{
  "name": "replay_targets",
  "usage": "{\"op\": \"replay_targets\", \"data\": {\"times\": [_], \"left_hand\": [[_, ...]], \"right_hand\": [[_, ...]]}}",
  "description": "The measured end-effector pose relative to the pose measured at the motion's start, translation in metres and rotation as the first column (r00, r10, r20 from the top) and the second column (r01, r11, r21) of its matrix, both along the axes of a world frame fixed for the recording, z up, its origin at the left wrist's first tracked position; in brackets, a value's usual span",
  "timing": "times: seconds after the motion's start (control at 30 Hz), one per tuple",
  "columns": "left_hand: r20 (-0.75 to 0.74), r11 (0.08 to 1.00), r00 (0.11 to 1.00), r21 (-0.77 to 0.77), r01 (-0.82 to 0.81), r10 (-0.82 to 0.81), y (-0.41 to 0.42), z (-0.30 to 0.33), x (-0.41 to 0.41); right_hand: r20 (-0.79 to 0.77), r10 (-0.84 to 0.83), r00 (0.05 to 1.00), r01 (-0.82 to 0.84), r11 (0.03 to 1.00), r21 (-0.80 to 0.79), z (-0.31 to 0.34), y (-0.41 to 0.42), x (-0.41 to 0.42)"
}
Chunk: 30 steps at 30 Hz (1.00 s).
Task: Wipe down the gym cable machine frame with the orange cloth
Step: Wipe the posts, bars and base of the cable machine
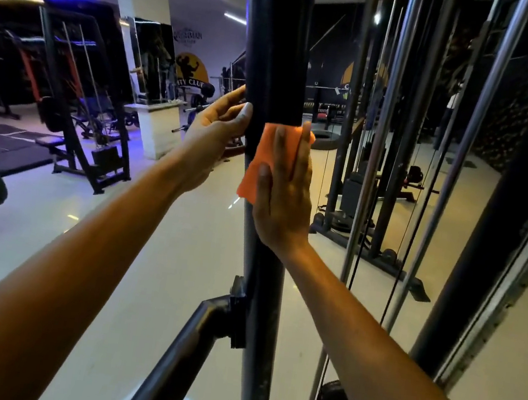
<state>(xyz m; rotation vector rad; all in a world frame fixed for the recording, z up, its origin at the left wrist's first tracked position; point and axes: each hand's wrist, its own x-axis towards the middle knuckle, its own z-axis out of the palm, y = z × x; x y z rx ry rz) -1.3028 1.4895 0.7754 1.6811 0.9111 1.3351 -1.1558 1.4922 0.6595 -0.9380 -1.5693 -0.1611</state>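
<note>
Hands both on black upright post [276,66] of cable machine frame. R hand [284,199] flat, fingers straight, pressing orange cloth [271,153] against post at mid-height. L hand [213,131] open, fingertips touching post's left side, just above cloth, holding nothing.

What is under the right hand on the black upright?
The orange cloth, pressed flat against the black upright by the right hand. The post surface beneath the cloth is covered.
</note>
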Motion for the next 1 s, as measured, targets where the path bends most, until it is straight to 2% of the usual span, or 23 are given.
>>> {"op": "replay_targets", "data": {"times": [0.1,0.23,0.3,0.37,0.5,0.57,0.67,0.73,0.83,0.93,1.0], "left_hand": [[-0.004,1.0,1.0,0.006,-0.005,0.005,0.0,-0.003,0.0],[-0.012,1.0,1.0,0.003,0.007,-0.007,0.0,-0.011,-0.004],[-0.017,1.0,1.0,-0.005,0.009,-0.009,-0.001,-0.015,-0.005],[-0.022,1.0,1.0,-0.007,0.006,-0.007,-0.003,-0.017,-0.006],[-0.032,1.0,0.999,-0.001,0.01,-0.01,-0.005,-0.014,-0.004],[-0.02,1.0,1.0,-0.005,0.006,-0.006,-0.005,-0.015,-0.002],[-0.009,1.0,1.0,-0.022,0.01,-0.011,-0.005,-0.023,-0.002],[-0.01,0.999,1.0,-0.033,0.016,-0.016,-0.003,-0.033,-0.004],[-0.023,0.998,0.999,-0.054,0.03,-0.032,-0.006,-0.05,-0.006],[-0.029,0.997,0.999,-0.078,0.03,-0.032,-0.01,-0.063,-0.005],[-0.034,0.996,0.999,-0.082,0.026,-0.029,-0.01,-0.065,-0.004]], "right_hand": [[-0.006,-0.039,0.999,0.039,0.999,0.014,0.007,0.007,-0.003],[0.141,-0.083,0.987,0.094,0.992,-0.079,-0.089,-0.006,0.002],[0.159,-0.079,0.984,0.103,0.983,-0.151,-0.127,-0.018,0.002],[0.143,-0.07,0.987,0.092,0.983,-0.159,-0.117,-0.019,0.002],[0.061,-0.07,0.996,0.074,0.995,-0.072,-0.04,-0.008,-0.006],[0.032,-0.085,0.996,0.087,0.994,-0.068,-0.025,-0.003,-0.007],[0.096,-0.1,0.99,0.107,0.991,-0.076,-0.064,-0.006,-0.005],[0.161,-0.079,0.984,0.108,0.978,-0.181,-0.118,-0.017,0.0],[0.13,0.004,0.992,0.042,0.938,-0.345,-0.168,-0.041,0.005],[0.061,0.038,0.997,-0.022,0.971,-0.24,-0.125,-0.044,0.003],[0.033,0.007,0.999,-0.003,0.991,-0.135,-0.079,-0.035,-0.004]]}}
